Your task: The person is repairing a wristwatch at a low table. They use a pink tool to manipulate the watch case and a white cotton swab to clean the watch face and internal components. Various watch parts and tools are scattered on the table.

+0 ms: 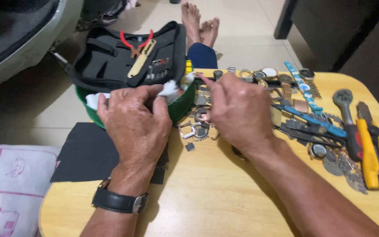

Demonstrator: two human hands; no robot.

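My left hand (134, 120) rests at the rim of a green basket (178, 107), its fingers pinching a wad of white cotton (169, 89). A black strap watch sits on that wrist. My right hand (237, 112) hovers over a pile of small metal watch parts (196, 125) on the round wooden table (207, 197). Its fingers are curled together, and whether they pinch a small part is hidden from me.
An open black tool pouch (110, 57) with red-handled pliers (135, 44) lies across the basket. Several watches (268, 74), blue-handled tweezers (310, 118), a yellow utility knife (371, 149) and a grey tool (347, 118) fill the table's right side. A black sheet (84, 153) overhangs the left edge. Bare feet (200, 24) show beyond.
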